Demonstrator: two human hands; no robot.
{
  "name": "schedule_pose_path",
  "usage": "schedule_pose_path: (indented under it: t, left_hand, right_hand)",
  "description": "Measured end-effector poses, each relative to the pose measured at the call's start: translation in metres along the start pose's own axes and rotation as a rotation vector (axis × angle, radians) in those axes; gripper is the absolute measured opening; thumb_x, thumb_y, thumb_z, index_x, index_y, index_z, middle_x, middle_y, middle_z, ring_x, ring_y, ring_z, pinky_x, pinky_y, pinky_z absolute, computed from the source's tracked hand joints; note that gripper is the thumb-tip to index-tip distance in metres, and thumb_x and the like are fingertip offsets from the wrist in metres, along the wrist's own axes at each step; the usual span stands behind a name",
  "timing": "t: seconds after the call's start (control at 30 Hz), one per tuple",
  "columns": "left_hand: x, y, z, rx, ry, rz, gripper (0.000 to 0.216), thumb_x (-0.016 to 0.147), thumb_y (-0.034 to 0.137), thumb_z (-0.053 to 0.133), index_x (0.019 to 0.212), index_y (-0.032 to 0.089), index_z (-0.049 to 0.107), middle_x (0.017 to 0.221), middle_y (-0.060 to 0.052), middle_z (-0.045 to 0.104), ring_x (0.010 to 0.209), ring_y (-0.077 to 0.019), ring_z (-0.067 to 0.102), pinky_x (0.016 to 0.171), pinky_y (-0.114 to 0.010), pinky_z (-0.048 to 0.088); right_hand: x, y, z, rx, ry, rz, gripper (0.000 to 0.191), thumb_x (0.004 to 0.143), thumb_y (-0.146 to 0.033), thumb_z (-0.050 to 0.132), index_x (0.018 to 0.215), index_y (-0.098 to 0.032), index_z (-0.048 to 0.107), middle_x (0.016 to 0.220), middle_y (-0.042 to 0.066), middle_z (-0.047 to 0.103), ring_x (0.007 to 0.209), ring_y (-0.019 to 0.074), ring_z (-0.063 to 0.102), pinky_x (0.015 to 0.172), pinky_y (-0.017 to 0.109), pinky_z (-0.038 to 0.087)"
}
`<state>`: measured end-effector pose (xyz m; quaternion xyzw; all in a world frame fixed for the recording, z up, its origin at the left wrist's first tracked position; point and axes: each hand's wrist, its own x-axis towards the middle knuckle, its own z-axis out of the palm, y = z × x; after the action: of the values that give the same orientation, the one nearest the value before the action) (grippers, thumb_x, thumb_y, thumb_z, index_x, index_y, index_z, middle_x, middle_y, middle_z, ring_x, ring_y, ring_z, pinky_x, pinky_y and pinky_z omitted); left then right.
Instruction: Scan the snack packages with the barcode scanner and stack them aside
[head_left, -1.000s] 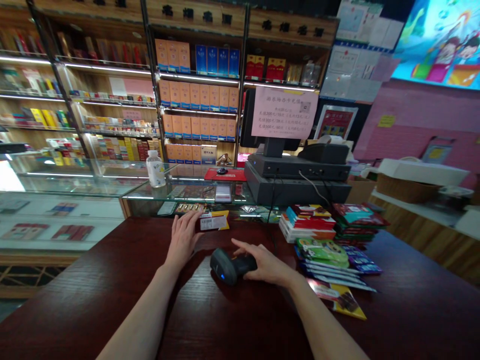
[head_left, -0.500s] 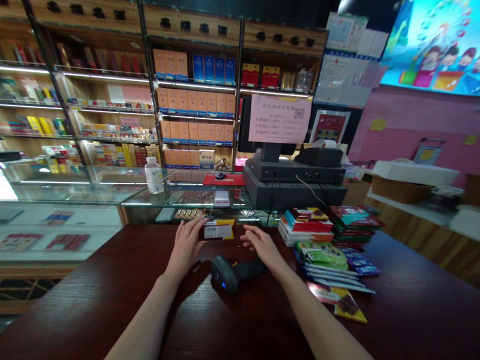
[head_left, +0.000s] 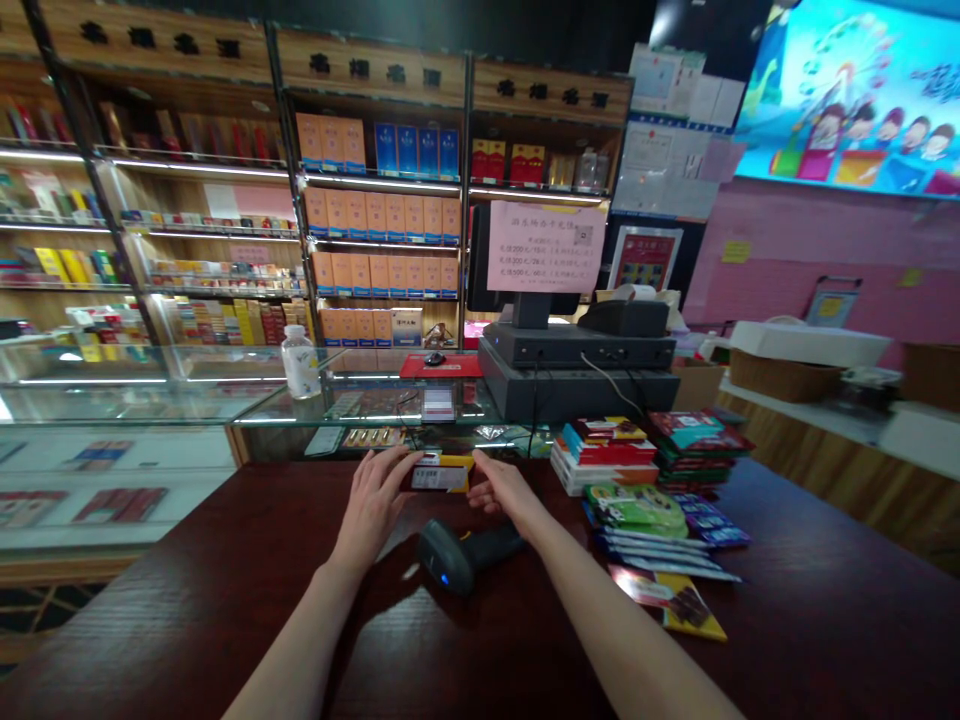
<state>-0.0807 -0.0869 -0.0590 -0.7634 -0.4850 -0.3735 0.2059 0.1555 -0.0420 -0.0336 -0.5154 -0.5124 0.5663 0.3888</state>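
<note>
One flat yellow-edged packet with a pale printed label (head_left: 441,477): and here it is, right between our left hand (head_left: 373,505) and our right hand (head_left: 506,492), over the far part of the dark red-brown wooden tabletop (head_left: 150,600).
Packet's long axis: left to right across our view, one end for each hand, and that's what it all hangs on!
Left grip: our fingers reach over the packet's left end, seemingly in touch; whether they clamp it, we cannot tell from here.
Right grip: our fingers, half curled and spread, are up by the right end; touching or just short, we cannot tell.
Nearer hand: very close, but we give it to the left, which overlaps the packet.
Black pistol-shaped scanner with a blue light (head_left: 448,562): lying on our side of the packet, head leftward, handle running towards our right wrist.
Right flank: beyond our right forearm, a green-topped pile of snack bags (head_left: 637,510), with a yellow-and-brown chocolate packet (head_left: 686,605) just in front.
</note>
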Motion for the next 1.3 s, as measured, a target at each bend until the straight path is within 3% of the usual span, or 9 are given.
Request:
schedule_pose_path:
  t: [0.23, 0.37, 0.5, 0.63, 0.77, 0.93, 1.07, 1.17, 1.3]
  left_hand:
    - [0.0, 0.003, -0.001, -0.007, 0.009, -0.112, 0.057, 0.089, 0.021, 0.058, 0.143, 0.037, 0.047, 0.122, -0.008, 0.057, 0.111, -0.0242, 0.056, 0.098, -0.042, 0.046]
    - [0.001, 0.0, -0.001, -0.044, -0.004, -0.16, 0.058, 0.091, 0.015, 0.048, 0.146, 0.034, 0.044, 0.127, -0.009, 0.057, 0.117, -0.024, 0.055, 0.1, -0.042, 0.045]
    - [0.003, -0.005, -0.008, -0.118, -0.02, -0.232, 0.059, 0.091, 0.014, 0.043, 0.147, 0.031, 0.041, 0.135, -0.009, 0.057, 0.125, -0.0239, 0.054, 0.104, -0.044, 0.043]
    - [0.006, -0.019, -0.017, -0.243, 0.029, -0.444, 0.052, 0.092, 0.03, 0.048, 0.144, 0.025, 0.042, 0.127, -0.009, 0.067, 0.119, -0.027, 0.061, 0.103, -0.049, 0.044]
    - [-0.001, -0.044, -0.024, -0.429, 0.046, -0.637, 0.05, 0.09, 0.043, 0.05, 0.136, 0.024, 0.047, 0.117, -0.008, 0.073, 0.115, -0.0244, 0.066, 0.102, -0.044, 0.048]
    - [-0.017, -0.071, -0.034, -0.564, -0.001, -0.728, 0.052, 0.081, 0.048, 0.059, 0.126, 0.023, 0.054, 0.115, -0.006, 0.075, 0.114, -0.0233, 0.067, 0.105, -0.041, 0.047]
    - [-0.025, -0.083, -0.046, -0.627, -0.099, -0.766, 0.06, 0.074, 0.051, 0.064, 0.125, 0.02, 0.053, 0.116, -0.008, 0.074, 0.111, -0.0257, 0.069, 0.099, -0.041, 0.051]
    - [-0.031, -0.091, -0.052, -0.63, -0.158, -0.777, 0.059, 0.071, 0.05, 0.066, 0.12, 0.021, 0.054, 0.112, -0.008, 0.076, 0.106, -0.0271, 0.07, 0.094, -0.042, 0.054]
    - [-0.041, -0.099, -0.056, -0.481, -0.212, -0.777, 0.048, 0.07, 0.043, 0.066, 0.114, 0.024, 0.058, 0.107, -0.004, 0.077, 0.107, -0.0249, 0.07, 0.099, -0.04, 0.051]
  right_hand:
    - [-0.002, -0.002, 0.013, 0.159, 0.002, 0.091, 0.037, 0.095, -0.052, 0.054, 0.099, -0.015, 0.06, 0.065, 0.003, 0.066, 0.055, 0.0121, 0.066, 0.043, 0.015, 0.04]
    - [-0.001, -0.006, 0.024, 0.244, 0.005, 0.139, 0.031, 0.096, -0.046, 0.054, 0.095, -0.015, 0.059, 0.062, 0.001, 0.062, 0.055, 0.0118, 0.065, 0.046, 0.016, 0.042]
    - [0.004, -0.008, 0.036, 0.215, 0.009, 0.048, 0.026, 0.092, -0.042, 0.06, 0.089, -0.016, 0.061, 0.069, 0.0, 0.061, 0.061, 0.0101, 0.064, 0.049, 0.016, 0.041]
    - [0.011, -0.008, 0.046, 0.033, -0.016, -0.095, 0.031, 0.082, -0.047, 0.069, 0.089, -0.017, 0.066, 0.086, 0.003, 0.068, 0.076, 0.0127, 0.065, 0.057, 0.019, 0.042]
    - [0.025, -0.002, 0.059, -0.139, -0.078, -0.236, 0.045, 0.07, -0.045, 0.08, 0.104, -0.018, 0.068, 0.096, 0.005, 0.073, 0.088, 0.0176, 0.067, 0.072, 0.025, 0.047]
    - [0.051, 0.003, 0.075, -0.404, -0.169, -0.324, 0.073, 0.059, -0.04, 0.088, 0.124, -0.019, 0.063, 0.104, 0.006, 0.074, 0.095, 0.0223, 0.069, 0.084, 0.031, 0.05]
    - [0.058, -0.005, 0.089, -0.654, -0.255, -0.373, 0.084, 0.055, -0.038, 0.09, 0.13, -0.017, 0.06, 0.112, 0.009, 0.073, 0.101, 0.025, 0.068, 0.087, 0.033, 0.05]
    - [0.057, -0.014, 0.101, -0.853, -0.297, -0.391, 0.084, 0.053, -0.04, 0.09, 0.129, -0.017, 0.063, 0.118, 0.011, 0.071, 0.104, 0.0275, 0.067, 0.09, 0.034, 0.05]
    - [0.055, -0.022, 0.118, -1.096, -0.377, -0.433, 0.063, 0.057, -0.047, 0.087, 0.113, -0.023, 0.072, 0.114, 0.009, 0.073, 0.106, 0.0296, 0.066, 0.089, 0.036, 0.05]
